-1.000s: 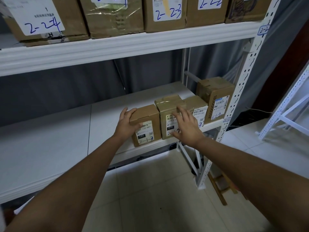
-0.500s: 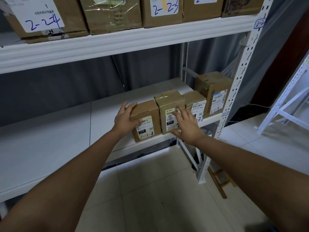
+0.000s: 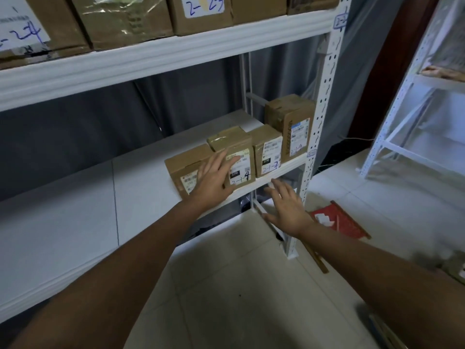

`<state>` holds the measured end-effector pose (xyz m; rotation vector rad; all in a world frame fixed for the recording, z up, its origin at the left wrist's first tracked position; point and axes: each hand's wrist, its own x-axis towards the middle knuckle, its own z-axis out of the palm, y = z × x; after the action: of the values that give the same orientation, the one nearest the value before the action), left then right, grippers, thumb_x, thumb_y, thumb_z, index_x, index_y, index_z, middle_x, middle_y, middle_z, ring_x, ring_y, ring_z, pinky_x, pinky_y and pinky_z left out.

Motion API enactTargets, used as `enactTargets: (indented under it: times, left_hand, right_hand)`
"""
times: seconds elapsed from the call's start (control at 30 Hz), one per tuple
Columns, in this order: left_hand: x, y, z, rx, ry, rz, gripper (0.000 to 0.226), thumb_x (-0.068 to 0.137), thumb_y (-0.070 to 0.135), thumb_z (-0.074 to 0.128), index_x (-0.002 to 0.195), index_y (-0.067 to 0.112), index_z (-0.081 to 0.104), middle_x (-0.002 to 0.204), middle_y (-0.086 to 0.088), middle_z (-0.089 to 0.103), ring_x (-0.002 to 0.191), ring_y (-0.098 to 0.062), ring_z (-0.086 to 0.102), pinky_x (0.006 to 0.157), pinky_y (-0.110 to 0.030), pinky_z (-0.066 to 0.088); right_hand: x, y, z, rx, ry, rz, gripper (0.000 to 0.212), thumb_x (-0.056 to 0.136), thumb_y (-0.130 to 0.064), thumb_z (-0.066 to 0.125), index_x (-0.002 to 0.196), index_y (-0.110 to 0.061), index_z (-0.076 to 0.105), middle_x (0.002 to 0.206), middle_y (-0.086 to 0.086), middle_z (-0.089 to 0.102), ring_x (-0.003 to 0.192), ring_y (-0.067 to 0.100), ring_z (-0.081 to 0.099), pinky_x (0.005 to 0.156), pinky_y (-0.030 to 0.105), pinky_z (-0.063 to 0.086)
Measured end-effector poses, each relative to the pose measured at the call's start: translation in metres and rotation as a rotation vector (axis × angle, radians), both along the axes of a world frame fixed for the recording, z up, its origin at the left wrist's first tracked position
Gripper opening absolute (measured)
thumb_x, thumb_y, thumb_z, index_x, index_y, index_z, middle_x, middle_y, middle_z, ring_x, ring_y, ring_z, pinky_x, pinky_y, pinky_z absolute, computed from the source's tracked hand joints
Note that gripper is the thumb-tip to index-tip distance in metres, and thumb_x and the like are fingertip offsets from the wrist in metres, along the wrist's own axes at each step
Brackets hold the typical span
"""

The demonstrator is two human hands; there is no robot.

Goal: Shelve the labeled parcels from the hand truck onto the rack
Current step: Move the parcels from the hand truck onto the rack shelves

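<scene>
Under left fingers (image 3: 221, 159): shelved parcel (image 3: 186, 165)

The rack (image 3: 161, 56) is white, its upright (image 3: 324, 102) dotted with dark slots. The parcels (image 3: 234, 147) on it are brown cardboard with white labels (image 3: 240, 170) printed in black and marked in blue ink. The boxes on the upper shelf (image 3: 201, 13) are the same brown, with white labels and blue handwriting. A grey curtain (image 3: 100, 127) hangs behind. The floor (image 3: 239, 285) is pale tile. A red board (image 3: 339, 220) lies on it.
</scene>
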<state>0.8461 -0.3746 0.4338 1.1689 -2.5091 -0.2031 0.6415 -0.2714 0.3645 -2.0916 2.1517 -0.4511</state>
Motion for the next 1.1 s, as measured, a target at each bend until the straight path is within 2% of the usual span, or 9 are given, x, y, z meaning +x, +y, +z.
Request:
enactTargets:
  times: [0.2,0.33,0.5,0.63,0.73,0.8,0.87,0.97,1.1]
  left_hand:
    - [-0.064,0.025,-0.034,0.034,-0.085,-0.187,0.073,0.091,0.032,0.064,0.151,0.036,0.024,0.163,0.006,0.005,0.149,-0.021,0.007,0.118,-0.048,0.009]
    - [-0.123,0.038,-0.047,0.059,-0.155,-0.258,0.071,0.092,0.033,0.062,0.151,0.034,0.023,0.163,0.003,0.008,0.148,-0.022,0.012,0.117,-0.047,0.018]
    - [-0.226,0.095,-0.070,0.130,-0.121,-0.373,0.071,0.086,0.026,0.069,0.148,0.028,0.034,0.160,-0.001,0.020,0.137,-0.029,0.037,0.111,-0.048,0.033]
    - [-0.316,0.161,-0.093,0.195,-0.149,-0.508,0.076,0.082,0.021,0.069,0.149,0.024,0.034,0.161,-0.001,0.019,0.147,-0.022,0.022,0.116,-0.046,0.026]
    - [-0.371,0.205,-0.108,0.269,-0.128,-0.570,0.072,0.078,0.027,0.060,0.147,0.022,0.038,0.160,-0.004,0.022,0.145,-0.026,0.027,0.111,-0.049,0.033]
    - [-0.399,0.232,-0.116,0.296,-0.130,-0.600,0.070,0.079,0.024,0.062,0.146,0.023,0.039,0.159,-0.004,0.022,0.142,-0.025,0.031,0.112,-0.047,0.033]
    - [-0.422,0.252,-0.124,0.343,-0.131,-0.625,0.070,0.081,0.022,0.064,0.146,0.027,0.037,0.160,-0.001,0.020,0.141,-0.024,0.034,0.112,-0.050,0.033]
    - [-0.449,0.269,-0.135,0.422,-0.144,-0.638,0.071,0.077,0.027,0.055,0.145,0.030,0.035,0.160,0.005,0.017,0.137,-0.029,0.039,0.105,-0.053,0.041]
    - [-0.476,0.280,-0.147,0.448,-0.177,-0.675,0.069,0.080,0.030,0.054,0.146,0.030,0.034,0.160,0.006,0.015,0.134,-0.025,0.042,0.100,-0.051,0.045]
  right_hand:
    - [-0.056,0.056,-0.021,0.074,-0.041,-0.151,0.074,0.090,-0.050,0.060,0.149,-0.021,0.028,0.161,0.009,0.011,0.147,0.033,0.012,0.117,0.052,0.023]
    - [-0.107,0.107,-0.029,0.109,-0.091,-0.288,0.074,0.089,-0.050,0.061,0.150,-0.022,0.029,0.161,0.007,0.011,0.148,0.032,0.011,0.118,0.050,0.020]
    - [-0.193,0.197,-0.038,0.171,-0.117,-0.456,0.077,0.093,-0.052,0.055,0.153,-0.019,0.020,0.163,0.007,0.006,0.147,0.033,0.011,0.118,0.045,0.016]
    - [-0.264,0.276,-0.044,0.176,-0.145,-0.593,0.071,0.093,-0.049,0.056,0.151,-0.021,0.025,0.162,0.005,0.007,0.147,0.031,0.011,0.116,0.047,0.019]
    - [-0.313,0.329,-0.048,0.194,-0.184,-0.718,0.070,0.093,-0.044,0.058,0.151,-0.020,0.026,0.162,0.006,0.008,0.148,0.032,0.011,0.118,0.048,0.019]
    - [-0.339,0.360,-0.055,0.206,-0.194,-0.786,0.071,0.093,-0.045,0.058,0.151,-0.018,0.026,0.163,0.007,0.009,0.148,0.032,0.012,0.118,0.048,0.020]
    - [-0.361,0.387,-0.063,0.218,-0.224,-0.842,0.070,0.094,-0.046,0.057,0.151,-0.019,0.027,0.163,0.007,0.009,0.148,0.032,0.011,0.118,0.049,0.019]
    - [-0.384,0.417,-0.072,0.240,-0.247,-0.906,0.071,0.093,-0.048,0.058,0.150,-0.018,0.028,0.163,0.006,0.011,0.148,0.032,0.012,0.116,0.050,0.020]
    - [-0.404,0.435,-0.083,0.261,-0.266,-0.946,0.071,0.093,-0.049,0.057,0.151,-0.020,0.028,0.162,0.007,0.013,0.148,0.033,0.013,0.118,0.052,0.021]
